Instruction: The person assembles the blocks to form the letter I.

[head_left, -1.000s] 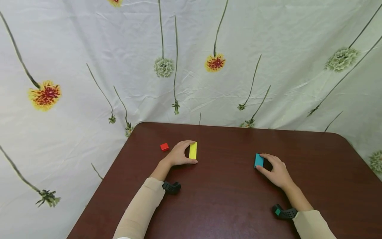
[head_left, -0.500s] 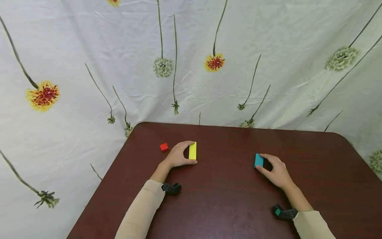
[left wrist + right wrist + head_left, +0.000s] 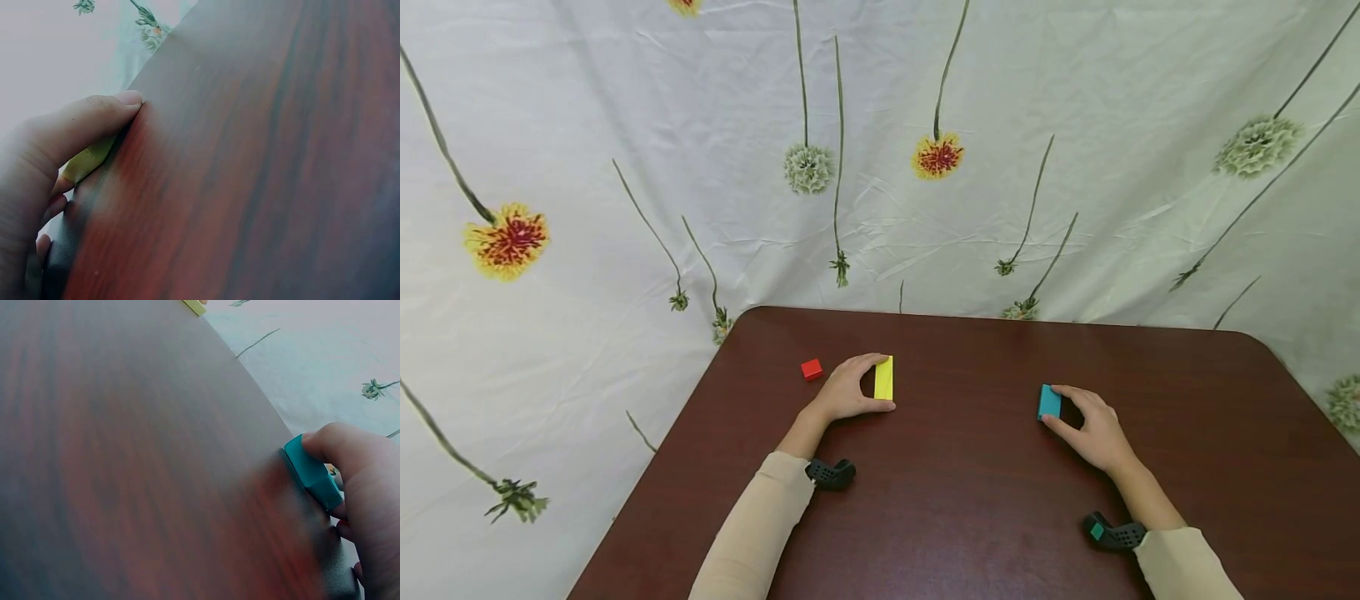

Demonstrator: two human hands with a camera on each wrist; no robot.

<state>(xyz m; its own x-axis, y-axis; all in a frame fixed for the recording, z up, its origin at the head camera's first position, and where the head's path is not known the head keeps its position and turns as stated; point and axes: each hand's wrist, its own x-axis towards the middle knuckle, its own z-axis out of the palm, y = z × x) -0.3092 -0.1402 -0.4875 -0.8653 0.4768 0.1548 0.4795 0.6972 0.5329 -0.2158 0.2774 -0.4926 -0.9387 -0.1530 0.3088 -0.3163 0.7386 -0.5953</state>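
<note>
My left hand (image 3: pixel 847 389) holds a yellow rectangular block (image 3: pixel 883 379) between thumb and fingers at its near and far ends, on the left half of the table. In the left wrist view the thumb hides much of that yellow block (image 3: pixel 89 161). To the right, my right hand (image 3: pixel 1096 428) pinches a blue block (image 3: pixel 1050 402), smaller than the yellow one, with thumb and fingers at its two ends. The right wrist view shows this blue block (image 3: pixel 312 472) at the thumb tip. A small red block (image 3: pixel 812 370) lies just left of my left hand, untouched.
The dark brown wooden table (image 3: pixel 955 500) has rounded far corners. Behind it hangs a white cloth (image 3: pixel 880 217) printed with flowers. Each wrist wears a black band, the left band (image 3: pixel 831 474) and the right band (image 3: pixel 1115 533).
Both hands keep their grip on the yellow and blue blocks and stay in place. Only a slight shift of the head view shows.
</note>
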